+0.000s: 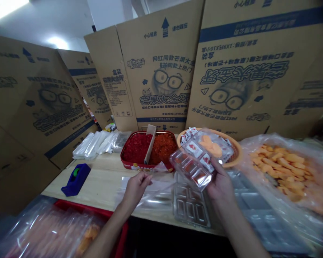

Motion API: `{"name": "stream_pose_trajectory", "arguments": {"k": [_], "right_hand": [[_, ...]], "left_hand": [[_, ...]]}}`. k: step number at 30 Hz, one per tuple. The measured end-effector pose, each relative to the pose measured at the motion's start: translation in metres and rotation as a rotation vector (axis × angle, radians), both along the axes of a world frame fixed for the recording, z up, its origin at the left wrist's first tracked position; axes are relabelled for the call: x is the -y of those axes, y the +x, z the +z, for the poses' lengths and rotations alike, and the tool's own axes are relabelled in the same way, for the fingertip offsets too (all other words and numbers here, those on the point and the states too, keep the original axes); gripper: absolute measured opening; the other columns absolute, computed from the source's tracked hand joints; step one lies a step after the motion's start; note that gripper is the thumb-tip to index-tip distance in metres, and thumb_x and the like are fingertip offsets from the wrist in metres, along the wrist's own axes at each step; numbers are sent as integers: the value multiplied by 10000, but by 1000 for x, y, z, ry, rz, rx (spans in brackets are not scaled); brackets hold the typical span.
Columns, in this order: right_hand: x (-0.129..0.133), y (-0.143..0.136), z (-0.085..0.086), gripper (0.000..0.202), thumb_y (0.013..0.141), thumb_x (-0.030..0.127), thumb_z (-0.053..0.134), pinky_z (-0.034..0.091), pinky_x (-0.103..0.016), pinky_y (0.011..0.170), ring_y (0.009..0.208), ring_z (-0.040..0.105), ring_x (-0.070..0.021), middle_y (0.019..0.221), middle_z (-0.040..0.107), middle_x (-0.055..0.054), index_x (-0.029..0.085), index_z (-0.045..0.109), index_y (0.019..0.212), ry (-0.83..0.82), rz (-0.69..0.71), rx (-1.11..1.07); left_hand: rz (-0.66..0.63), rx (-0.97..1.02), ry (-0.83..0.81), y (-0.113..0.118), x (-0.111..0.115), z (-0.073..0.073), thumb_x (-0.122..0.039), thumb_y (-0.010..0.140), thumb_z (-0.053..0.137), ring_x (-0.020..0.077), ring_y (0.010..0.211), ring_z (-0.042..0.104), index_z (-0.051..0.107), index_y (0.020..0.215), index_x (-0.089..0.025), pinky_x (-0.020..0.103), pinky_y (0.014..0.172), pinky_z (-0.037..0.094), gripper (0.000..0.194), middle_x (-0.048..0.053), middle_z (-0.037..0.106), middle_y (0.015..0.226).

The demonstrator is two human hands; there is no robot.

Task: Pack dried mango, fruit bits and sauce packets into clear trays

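Observation:
My right hand [221, 182] grips a clear plastic tray [190, 172] by its right side and tilts it above the table. White sachets with red print, orange pieces and red-orange filling show in its compartments. To the left, my left hand [137, 184] is closed in a pinch on a thin clear plastic bag [160, 167], whose edge reaches toward the tray. Flat clear bags [150, 196] lie on the table beneath. Beside them rests a stack of empty clear trays [190, 205].
A red tin [126, 165] with a cardboard divider holds two red fillings. Behind my right hand stands an orange basket [237, 147] of sachets. Orange pieces [288, 170] fill a bag at right. A blue tape dispenser [76, 179], a red crate [123, 229] and cardboard boxes [161, 43] surround the table.

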State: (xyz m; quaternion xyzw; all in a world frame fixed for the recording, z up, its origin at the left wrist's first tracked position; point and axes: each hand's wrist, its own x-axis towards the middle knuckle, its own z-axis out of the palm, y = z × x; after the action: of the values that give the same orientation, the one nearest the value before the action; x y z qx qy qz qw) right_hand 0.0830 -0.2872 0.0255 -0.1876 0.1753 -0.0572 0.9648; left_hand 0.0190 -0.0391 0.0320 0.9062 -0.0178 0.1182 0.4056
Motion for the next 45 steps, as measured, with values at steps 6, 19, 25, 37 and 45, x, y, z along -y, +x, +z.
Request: {"name": "stream_pose_trajectory", "arguments": {"k": [6,19,25,37,45], "right_hand": [[-12,2,27,345,696,196,634,518,-343,835,935,601,-156,1074,611,0,201,582,1037,62,5,137],[-39,0,35,216,618,158,680,552,-290,652,749,610,-125,821,631,28,168,558,796,91,-60,218],[-37,-4,31,270,572,172,711,542,-270,635,677,597,-111,733,611,44,176,539,780,94,-102,215],[-44,-16,26,325,582,189,741,534,-260,693,822,596,-113,910,626,40,214,594,870,37,22,356],[-35,-18,21,404,598,206,719,521,-293,684,852,600,-148,1014,628,18,231,591,981,-88,138,378]], "left_hand": [[173,11,-278,-13,17,-12,-371,638,677,99,596,423,500,673,-136,211,569,341,296,-10,483,615],[125,-91,-553,-29,29,-9,-302,563,746,78,594,459,481,776,-123,195,583,358,385,-14,539,633],[155,-105,-617,-31,29,-14,-319,560,754,58,559,429,479,776,-117,181,562,345,403,-36,506,582],[212,-166,-905,-31,37,-10,-339,492,799,147,636,613,455,776,-121,264,659,478,497,-29,549,602],[291,-58,-961,-39,38,-1,-335,497,799,161,647,629,485,756,-117,281,691,505,462,-27,550,615]]}}
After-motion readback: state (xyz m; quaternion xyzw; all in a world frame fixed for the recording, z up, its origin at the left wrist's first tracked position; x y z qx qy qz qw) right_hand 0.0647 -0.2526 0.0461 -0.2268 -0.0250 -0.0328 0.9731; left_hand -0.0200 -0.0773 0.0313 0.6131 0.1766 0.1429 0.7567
